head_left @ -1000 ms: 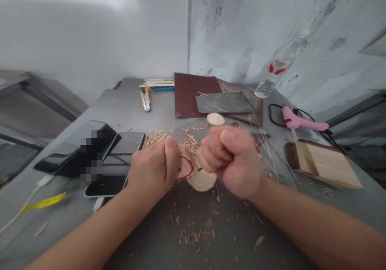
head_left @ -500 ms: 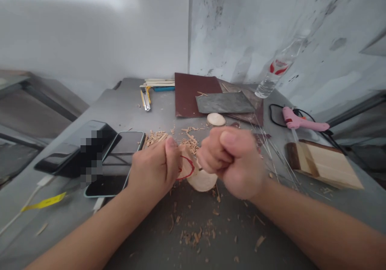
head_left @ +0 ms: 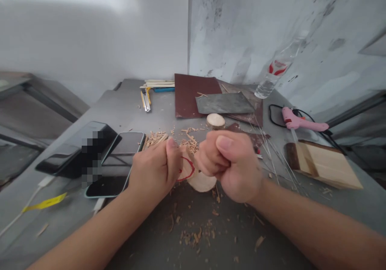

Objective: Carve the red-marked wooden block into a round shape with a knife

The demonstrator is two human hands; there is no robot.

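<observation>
Plainly, both forearms reach in from the lower corners and converge mid-table, wrists raised, with the left hand and right hand facing each other, thumbs uppermost. The left fingers are curled closed around a pale wooden piece marked with a curved red line, which pokes out toward the other hand. The right fingers are folded into a tight fist just beside that piece; whether something is inside it cannot be told. Below, between the hands, sits a round pale wood slice, partly covered by the right hand.

Around them, tan wood shavings litter a matte grey tabletop. Beyond the hands lie a smaller bark-edged wooden disc, a dark grey rectangular sheet overlapping a maroon sheet, and a yellow-and-silver utility knife. Leftward are a flat dark-screened phone and a glossy black box-shaped device; rightward, thin metal wires, a bark-edged wooden block and a pink glue gun. Farther back, a clear plastic bottle with a red label stands before a stained pale wall.
</observation>
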